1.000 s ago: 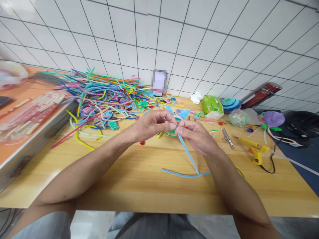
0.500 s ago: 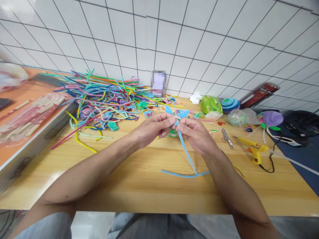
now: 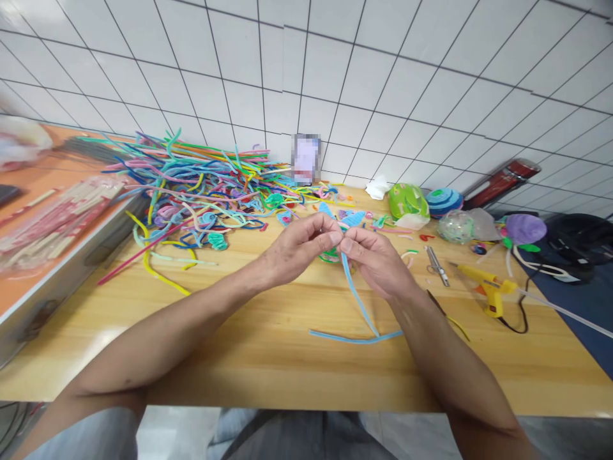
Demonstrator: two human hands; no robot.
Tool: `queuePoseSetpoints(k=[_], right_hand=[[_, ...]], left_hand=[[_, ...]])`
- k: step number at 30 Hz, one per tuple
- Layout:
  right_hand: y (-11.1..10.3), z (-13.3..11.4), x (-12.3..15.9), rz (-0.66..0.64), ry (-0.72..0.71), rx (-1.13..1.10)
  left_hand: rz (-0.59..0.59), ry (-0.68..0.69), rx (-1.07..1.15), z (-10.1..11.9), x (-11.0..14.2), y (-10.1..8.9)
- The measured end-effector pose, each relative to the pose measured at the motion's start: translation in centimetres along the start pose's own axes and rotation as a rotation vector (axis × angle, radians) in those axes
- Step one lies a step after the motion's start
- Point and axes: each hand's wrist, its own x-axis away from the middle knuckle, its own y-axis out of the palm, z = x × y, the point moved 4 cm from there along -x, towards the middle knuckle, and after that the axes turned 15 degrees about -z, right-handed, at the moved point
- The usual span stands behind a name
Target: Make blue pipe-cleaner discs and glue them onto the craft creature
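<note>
Left fingertips [image 3: 333, 239] have closed in toward the right hand [image 3: 378, 260] since half a second ago, covering the small blue coil. Right thumb and forefinger pinching blue pipe cleaner [image 3: 355, 289]; tail slants down to second blue strip [image 3: 338, 336] on wooden table [image 3: 230, 364]. Left hand [image 3: 304, 248]: thumb and forefinger pressed together, apparently on same piece's upper end, tips hiding it.
</note>
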Motion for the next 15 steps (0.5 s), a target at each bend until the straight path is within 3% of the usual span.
queuePoseSetpoints(k=[4,6,11,15], right_hand=[[0.0,0.7,-0.4,0.083,-0.032,-0.042],[-0.3,0.9,-0.4,0.069,-0.004,-0.033],[-1.0,-0.1,0.2,-0.048,0.054,0.149],[-0.4,-1.1,0.9,-0.058,0.035,0.392]], left_hand=[[0.15,-0.003,0.244,-1.7,-0.2,0.9],[0.135,-0.01,0.24,-1.8,-0.3,0.7],[-0.098,-0.045,-0.137,-0.1,-0.3,-1.1],[-0.145,-0.016,-0.508,1.5,0.3,-1.7]])
